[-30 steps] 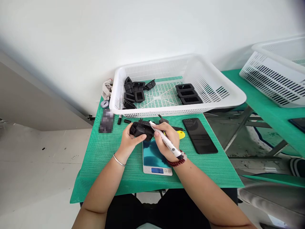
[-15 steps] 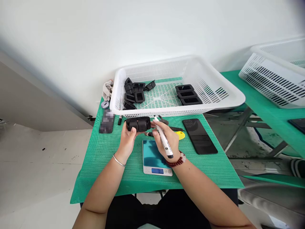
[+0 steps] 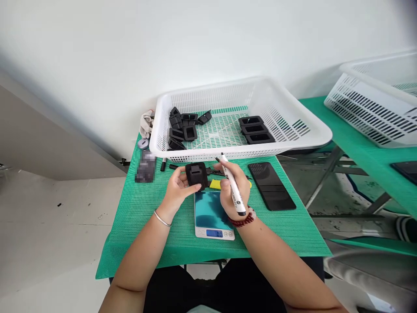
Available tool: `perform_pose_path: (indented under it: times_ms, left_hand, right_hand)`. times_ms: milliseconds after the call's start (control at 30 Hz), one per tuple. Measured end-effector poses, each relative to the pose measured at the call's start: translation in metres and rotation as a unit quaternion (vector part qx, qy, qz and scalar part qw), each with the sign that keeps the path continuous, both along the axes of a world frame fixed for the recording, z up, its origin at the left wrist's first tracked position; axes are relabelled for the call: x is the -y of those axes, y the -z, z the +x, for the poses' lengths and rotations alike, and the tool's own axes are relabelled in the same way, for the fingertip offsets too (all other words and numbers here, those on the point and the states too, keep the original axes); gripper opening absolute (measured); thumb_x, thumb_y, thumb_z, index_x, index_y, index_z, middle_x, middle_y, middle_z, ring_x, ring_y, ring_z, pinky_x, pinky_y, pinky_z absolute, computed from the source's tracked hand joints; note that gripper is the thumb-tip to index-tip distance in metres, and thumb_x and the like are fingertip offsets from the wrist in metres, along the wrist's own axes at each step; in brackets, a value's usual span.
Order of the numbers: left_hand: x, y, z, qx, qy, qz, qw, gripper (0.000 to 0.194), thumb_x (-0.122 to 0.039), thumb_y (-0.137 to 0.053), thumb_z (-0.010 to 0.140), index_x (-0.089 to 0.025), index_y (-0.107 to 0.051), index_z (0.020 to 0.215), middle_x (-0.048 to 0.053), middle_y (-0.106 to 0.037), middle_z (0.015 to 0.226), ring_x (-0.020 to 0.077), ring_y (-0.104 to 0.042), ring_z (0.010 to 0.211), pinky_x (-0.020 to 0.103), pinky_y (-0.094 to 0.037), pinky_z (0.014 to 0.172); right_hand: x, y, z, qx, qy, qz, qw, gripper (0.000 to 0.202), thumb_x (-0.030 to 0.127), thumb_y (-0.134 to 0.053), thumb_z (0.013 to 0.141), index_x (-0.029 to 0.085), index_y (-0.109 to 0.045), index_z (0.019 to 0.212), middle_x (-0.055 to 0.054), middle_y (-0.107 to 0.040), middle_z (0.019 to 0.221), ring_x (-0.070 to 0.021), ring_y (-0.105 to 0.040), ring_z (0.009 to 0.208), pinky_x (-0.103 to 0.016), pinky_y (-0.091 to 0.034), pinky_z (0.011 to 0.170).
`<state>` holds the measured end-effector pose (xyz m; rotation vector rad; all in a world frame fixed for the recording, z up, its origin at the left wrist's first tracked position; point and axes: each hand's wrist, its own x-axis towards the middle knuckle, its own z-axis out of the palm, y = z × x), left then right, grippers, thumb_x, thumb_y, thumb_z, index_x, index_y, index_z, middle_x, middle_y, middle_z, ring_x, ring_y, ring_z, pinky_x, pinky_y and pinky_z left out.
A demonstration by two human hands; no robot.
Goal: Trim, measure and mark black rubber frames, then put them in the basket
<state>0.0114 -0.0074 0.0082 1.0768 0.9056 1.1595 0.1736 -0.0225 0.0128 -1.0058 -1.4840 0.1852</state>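
My left hand (image 3: 178, 188) grips a black plastic part (image 3: 196, 175) by its edge, above the far left of the digital scale. One squarish face of the part, with a raised bar on it, is turned up to me. In my right hand (image 3: 235, 186) is a white marker (image 3: 233, 184), held like a pen with its dark tip pointing up and away, apart from the black part. Below both hands lies the digital scale (image 3: 212, 213) with a shiny blue plate. A yellow-handled tool (image 3: 215, 184) is partly hidden behind my hands.
Behind my hands stands a white basket (image 3: 243, 152) with several loose black parts (image 3: 183, 126) at left and a row of black frames (image 3: 256, 129) at right. A dark phone (image 3: 272, 186) lies at right, a black-capped pen (image 3: 163, 164) at left. Another basket (image 3: 374, 111) stands far right.
My left hand has turned the black part, so its squarish face now shows instead of its long side. My right hand with the marker has shifted slightly right, away from the part.
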Motion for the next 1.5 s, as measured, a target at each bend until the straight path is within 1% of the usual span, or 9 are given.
perform_pose_path:
  times_ms: [133,300,667,800,900,1067,1233,1367,1500]
  left_hand:
    - [-0.003,0.001,-0.001,0.044,-0.039,-0.005,0.998,0.050,-0.022,-0.083,0.057,-0.021,-0.052,0.097,0.005,-0.070,0.095,0.0197,-0.067,0.088,0.036,-0.054,0.080]
    - [-0.002,-0.003,-0.002,0.050,-0.047,-0.005,0.998,0.048,-0.022,-0.082,0.059,-0.021,-0.051,0.095,0.003,-0.069,0.093,0.0183,-0.066,0.088,0.032,-0.053,0.077]
    - [-0.001,-0.002,-0.001,0.057,-0.023,0.001,0.998,0.047,-0.020,-0.081,0.061,-0.022,-0.052,0.098,0.002,-0.069,0.090,0.0171,-0.066,0.085,0.032,-0.053,0.077]
    - [-0.001,-0.001,-0.001,0.054,-0.031,-0.003,0.998,0.048,-0.022,-0.082,0.060,-0.022,-0.052,0.097,0.002,-0.068,0.092,0.0179,-0.065,0.087,0.032,-0.052,0.077]
    - [-0.001,-0.002,-0.001,0.068,-0.046,0.006,0.997,0.050,-0.024,-0.083,0.058,-0.023,-0.052,0.097,0.002,-0.066,0.096,0.0179,-0.064,0.091,0.033,-0.052,0.080]
    - [-0.001,-0.002,-0.001,0.106,-0.061,0.033,0.992,0.054,-0.023,-0.084,0.057,-0.026,-0.048,0.098,-0.001,-0.063,0.099,0.0164,-0.062,0.093,0.031,-0.052,0.079]
    - [0.000,-0.002,-0.001,0.096,-0.073,0.017,0.993,0.050,-0.024,-0.084,0.057,-0.025,-0.051,0.094,-0.001,-0.064,0.097,0.0172,-0.063,0.093,0.032,-0.051,0.082]
    - [0.000,-0.004,-0.002,0.102,-0.082,0.008,0.991,0.048,-0.029,-0.083,0.059,-0.025,-0.057,0.099,0.002,-0.065,0.102,0.0187,-0.063,0.099,0.034,-0.050,0.087]
    - [-0.001,-0.005,-0.004,0.100,-0.093,0.000,0.991,0.048,-0.031,-0.083,0.059,-0.026,-0.059,0.101,0.002,-0.067,0.101,0.0183,-0.064,0.096,0.032,-0.051,0.084]
  right_hand:
    - [0.004,-0.003,-0.002,0.048,0.056,-0.012,0.997,0.020,0.029,-0.046,0.090,0.024,-0.059,0.103,-0.003,-0.065,0.081,-0.0172,-0.061,0.069,-0.035,-0.051,0.067]
    - [0.009,-0.002,-0.006,0.064,0.040,0.003,0.997,0.005,0.024,-0.052,0.084,0.022,-0.056,0.086,0.000,-0.061,0.071,-0.0148,-0.057,0.063,-0.031,-0.047,0.060]
    - [0.004,0.002,-0.009,0.105,0.030,0.006,0.994,0.006,0.020,-0.052,0.083,0.023,-0.055,0.088,-0.001,-0.064,0.074,-0.0169,-0.059,0.067,-0.032,-0.049,0.060]
    - [0.004,0.002,-0.009,0.098,0.066,-0.013,0.993,0.007,0.021,-0.051,0.084,0.023,-0.055,0.089,-0.001,-0.065,0.075,-0.0174,-0.060,0.066,-0.034,-0.051,0.063]
    - [0.003,0.001,-0.008,0.085,0.081,-0.026,0.993,0.011,0.023,-0.051,0.086,0.023,-0.056,0.097,-0.002,-0.066,0.080,-0.0182,-0.063,0.069,-0.035,-0.053,0.066]
    - [0.003,0.000,-0.010,0.097,0.027,-0.025,0.995,0.026,0.024,-0.055,0.086,0.023,-0.054,0.112,-0.006,-0.068,0.099,-0.0202,-0.067,0.085,-0.035,-0.056,0.072]
    - [0.004,-0.001,-0.009,0.066,-0.003,-0.016,0.998,0.029,0.025,-0.054,0.087,0.024,-0.053,0.116,-0.007,-0.068,0.105,-0.0219,-0.066,0.095,-0.037,-0.056,0.079]
    - [0.008,0.000,-0.009,0.030,0.029,-0.002,0.999,0.017,0.024,-0.053,0.086,0.024,-0.056,0.103,-0.003,-0.068,0.087,-0.0183,-0.067,0.073,-0.033,-0.056,0.065]
    - [0.012,-0.001,-0.012,0.057,0.031,0.008,0.998,0.007,0.020,-0.053,0.084,0.023,-0.057,0.089,-0.001,-0.067,0.075,-0.0149,-0.063,0.061,-0.029,-0.053,0.057]
